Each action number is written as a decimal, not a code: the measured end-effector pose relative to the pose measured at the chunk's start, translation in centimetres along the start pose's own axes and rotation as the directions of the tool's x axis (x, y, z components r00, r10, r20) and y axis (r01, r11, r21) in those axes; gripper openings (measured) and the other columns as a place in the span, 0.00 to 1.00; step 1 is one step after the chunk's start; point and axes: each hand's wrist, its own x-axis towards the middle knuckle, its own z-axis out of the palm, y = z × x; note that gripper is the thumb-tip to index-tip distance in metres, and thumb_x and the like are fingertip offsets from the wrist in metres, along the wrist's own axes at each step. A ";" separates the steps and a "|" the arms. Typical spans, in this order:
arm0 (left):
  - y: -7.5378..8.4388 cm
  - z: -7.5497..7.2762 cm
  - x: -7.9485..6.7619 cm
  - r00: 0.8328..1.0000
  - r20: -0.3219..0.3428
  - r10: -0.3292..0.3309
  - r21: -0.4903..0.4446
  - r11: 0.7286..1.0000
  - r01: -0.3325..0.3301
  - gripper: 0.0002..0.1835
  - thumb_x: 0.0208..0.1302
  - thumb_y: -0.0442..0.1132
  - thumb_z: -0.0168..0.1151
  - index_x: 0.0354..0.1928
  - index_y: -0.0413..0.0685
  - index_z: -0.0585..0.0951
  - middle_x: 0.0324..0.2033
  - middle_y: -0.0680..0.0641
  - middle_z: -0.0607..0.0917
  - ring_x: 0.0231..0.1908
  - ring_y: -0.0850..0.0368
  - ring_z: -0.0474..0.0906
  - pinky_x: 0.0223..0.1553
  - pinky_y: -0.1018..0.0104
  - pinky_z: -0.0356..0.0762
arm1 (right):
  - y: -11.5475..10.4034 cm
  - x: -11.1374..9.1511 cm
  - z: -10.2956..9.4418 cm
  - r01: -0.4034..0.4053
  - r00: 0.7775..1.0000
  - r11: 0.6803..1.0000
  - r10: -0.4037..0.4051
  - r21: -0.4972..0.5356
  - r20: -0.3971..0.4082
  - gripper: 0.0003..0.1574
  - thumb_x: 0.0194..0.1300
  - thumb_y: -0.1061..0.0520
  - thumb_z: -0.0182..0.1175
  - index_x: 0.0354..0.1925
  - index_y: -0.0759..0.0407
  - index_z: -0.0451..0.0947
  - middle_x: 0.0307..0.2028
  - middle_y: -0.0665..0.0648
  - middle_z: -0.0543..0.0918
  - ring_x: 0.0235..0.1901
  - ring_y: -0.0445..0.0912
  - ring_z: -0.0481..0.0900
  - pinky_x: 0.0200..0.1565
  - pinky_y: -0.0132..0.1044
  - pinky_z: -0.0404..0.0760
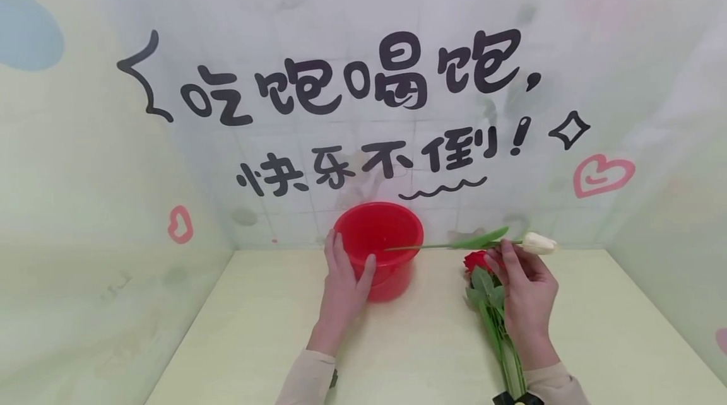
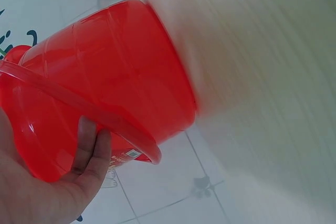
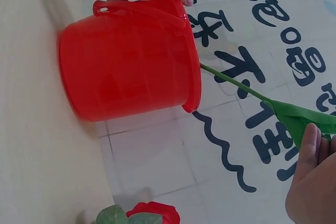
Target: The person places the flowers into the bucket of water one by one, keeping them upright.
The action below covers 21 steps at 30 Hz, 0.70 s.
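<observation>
A red plastic bucket (image 1: pixel 392 282) stands upright on the table near the back wall. My left hand (image 1: pixel 344 279) holds its left side, with the thumb at the rim and fingers against the outer wall. In the left wrist view, two of the fingers (image 2: pixel 100 153) bend beside the bucket's handle (image 2: pixel 58 93). My right hand (image 1: pixel 528 294) pinches a white tulip (image 1: pixel 539 243) by its stem, just below the bloom. The tulip lies almost level, its green leaf (image 1: pixel 483 240) pointing left and the stem's far end inside the bucket's mouth.
Under my right hand, a red rose (image 1: pixel 476 260) with green leaves and several long stems (image 1: pixel 500 335) lies on the pale table (image 1: pixel 431 354). Behind the bucket rises a printed wall covering (image 1: pixel 318 222) with black lettering; side walls close in left and right.
</observation>
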 end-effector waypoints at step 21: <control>0.0 -0.1 -0.3 1.000 -0.007 0.010 -0.010 1.000 -0.010 0.61 0.62 0.60 0.74 0.85 0.59 0.43 0.79 0.56 0.56 0.70 0.50 0.68 0.53 0.53 0.87 | 1.1 -0.4 -0.3 -0.144 0.989 0.986 0.145 -0.079 0.013 0.08 0.71 0.64 0.68 0.47 0.64 0.87 0.37 0.56 0.90 0.32 0.45 0.91 0.44 0.38 0.89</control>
